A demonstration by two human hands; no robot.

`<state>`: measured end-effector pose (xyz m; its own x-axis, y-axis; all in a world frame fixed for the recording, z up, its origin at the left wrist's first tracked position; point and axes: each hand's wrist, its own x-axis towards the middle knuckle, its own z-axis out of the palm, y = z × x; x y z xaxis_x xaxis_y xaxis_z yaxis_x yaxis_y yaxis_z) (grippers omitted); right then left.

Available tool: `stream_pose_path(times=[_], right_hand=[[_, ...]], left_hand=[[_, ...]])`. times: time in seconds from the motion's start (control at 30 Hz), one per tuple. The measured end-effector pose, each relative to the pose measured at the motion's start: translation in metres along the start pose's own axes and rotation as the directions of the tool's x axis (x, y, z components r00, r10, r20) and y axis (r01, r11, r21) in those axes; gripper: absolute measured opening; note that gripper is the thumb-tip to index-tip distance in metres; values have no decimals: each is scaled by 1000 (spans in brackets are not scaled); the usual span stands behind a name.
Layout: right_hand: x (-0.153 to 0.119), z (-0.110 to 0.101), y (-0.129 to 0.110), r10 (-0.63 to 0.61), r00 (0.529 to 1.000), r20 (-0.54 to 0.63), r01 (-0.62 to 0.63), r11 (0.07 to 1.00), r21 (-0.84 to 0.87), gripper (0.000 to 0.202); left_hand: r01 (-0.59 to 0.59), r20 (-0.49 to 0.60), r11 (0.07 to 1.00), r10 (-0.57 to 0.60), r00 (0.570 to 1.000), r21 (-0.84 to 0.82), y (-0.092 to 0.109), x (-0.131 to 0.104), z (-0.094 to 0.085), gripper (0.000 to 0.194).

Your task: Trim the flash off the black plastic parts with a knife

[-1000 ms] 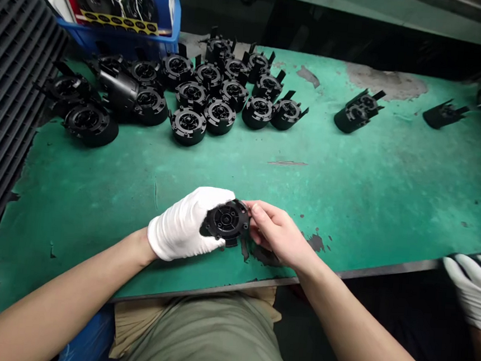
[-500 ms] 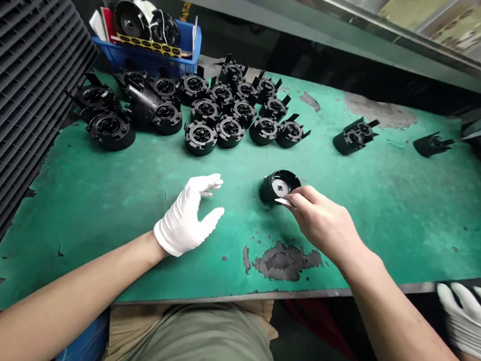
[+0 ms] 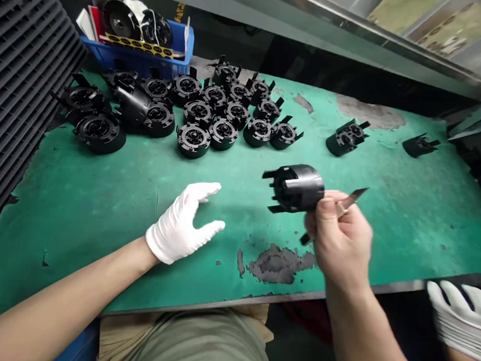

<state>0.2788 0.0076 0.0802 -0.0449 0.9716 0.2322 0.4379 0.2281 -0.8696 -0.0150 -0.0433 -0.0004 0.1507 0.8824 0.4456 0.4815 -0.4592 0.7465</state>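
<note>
My bare right hand (image 3: pixel 341 234) grips a black cylindrical housing (image 3: pixel 301 188) by its closed end, tilted on its side above the table, prongs pointing left. A thin blade-like tool (image 3: pixel 351 201) also sits in that hand, its pointed tip up to the right and its dark other end below the fingers. In a white glove, my left hand (image 3: pixel 184 220) hovers left of the housing with thumb and fingers apart, holding nothing. Beyond it stand several similar black housings (image 3: pixel 193 138) in a group.
A blue bin (image 3: pixel 179 63) with assorted items stands at the back left, beside dark ribbed panels (image 3: pixel 26 72). More housings (image 3: pixel 341 143) are at the right on the green table (image 3: pixel 108 191). Another person's gloved hand (image 3: pixel 464 315) is at the lower right edge.
My right hand has lifted the housing off the table and turned it from upright onto its side. My left hand stays spread in nearly the same place. The view has shifted slightly.
</note>
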Motion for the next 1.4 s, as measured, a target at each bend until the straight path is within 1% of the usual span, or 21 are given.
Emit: stream_pose_path(times=[0.03, 0.07, 0.1, 0.13, 0.17, 0.2, 0.23, 0.27, 0.33, 0.43, 0.53, 0.6, 0.73, 1.0, 1.1, 1.17, 1.27, 1.4], right_hand=[[-10, 12, -7, 185, 980, 76, -198, 953, 230, 33], [-20, 28, -13, 315, 934, 169, -358, 839, 409, 39], [-31, 44, -17, 391, 871, 298, -492, 703, 514, 45], [-41, 61, -20, 425, 805, 414, -593, 574, 565, 49], [-50, 77, -22, 437, 746, 503, -666, 473, 577, 51], [-57, 90, -22, 442, 714, 543, -699, 414, 583, 51], [-63, 100, -21, 450, 704, 550, -709, 391, 587, 49], [-66, 106, -20, 450, 699, 556, -713, 386, 585, 49], [-69, 107, -15, 450, 705, 548, -708, 405, 578, 48], [-66, 96, -8, 451, 696, 559, -718, 430, 547, 45], [-65, 87, -3, 459, 680, 572, -733, 456, 505, 41], [-67, 86, -1, 462, 675, 575, -736, 473, 484, 40], [-69, 88, 1, 454, 683, 572, -727, 496, 475, 39], [-68, 83, 2, 448, 697, 560, -710, 537, 455, 40], [-69, 85, 2, 450, 690, 566, -716, 539, 444, 43], [-69, 85, 2, 456, 683, 571, -722, 536, 436, 44], [-69, 85, 2, 452, 682, 575, -723, 537, 435, 43], [-69, 84, 2, 439, 684, 582, -718, 544, 434, 42]], left_hand=[[-7, 30, 1000, 7, 1000, 10, 0, 0, 0, 86], [-21, 52, 1000, 21, 998, 17, 0, -1, 0, 100], [-42, 68, 999, 41, 997, 18, 0, -1, -1, 112], [-62, 79, 998, 61, 995, 9, -1, -2, -1, 120], [-72, 83, 997, 73, 994, -9, -1, -2, -3, 124], [-71, 84, 997, 73, 994, -30, -1, -3, -4, 126], [-64, 84, 997, 68, 994, -46, -1, -3, -5, 126], [-55, 85, 997, 60, 995, -55, 0, -3, -7, 124], [-68, 79, 996, 72, 994, -50, 0, -2, -8, 121], [-125, 91, 991, 130, 987, -50, 0, 3, -8, 110], [-122, 100, 990, 130, 986, -75, 2, 7, -7, 103], [-107, 102, 991, 114, 988, -76, 3, 7, -7, 103], [-77, 112, 994, 86, 990, -78, 3, 6, -10, 108], [-108, 135, 992, 117, 984, -67, 4, 6, -11, 103], [-103, 126, 989, 116, 985, -106, 10, 11, -13, 92], [-69, 125, 988, 86, 988, -137, 14, 16, -14, 79], [-3, 156, 986, 29, 987, -165, 19, 22, -15, 65], [10, 175, 980, 25, 984, -198, 20, 23, -15, 60]])
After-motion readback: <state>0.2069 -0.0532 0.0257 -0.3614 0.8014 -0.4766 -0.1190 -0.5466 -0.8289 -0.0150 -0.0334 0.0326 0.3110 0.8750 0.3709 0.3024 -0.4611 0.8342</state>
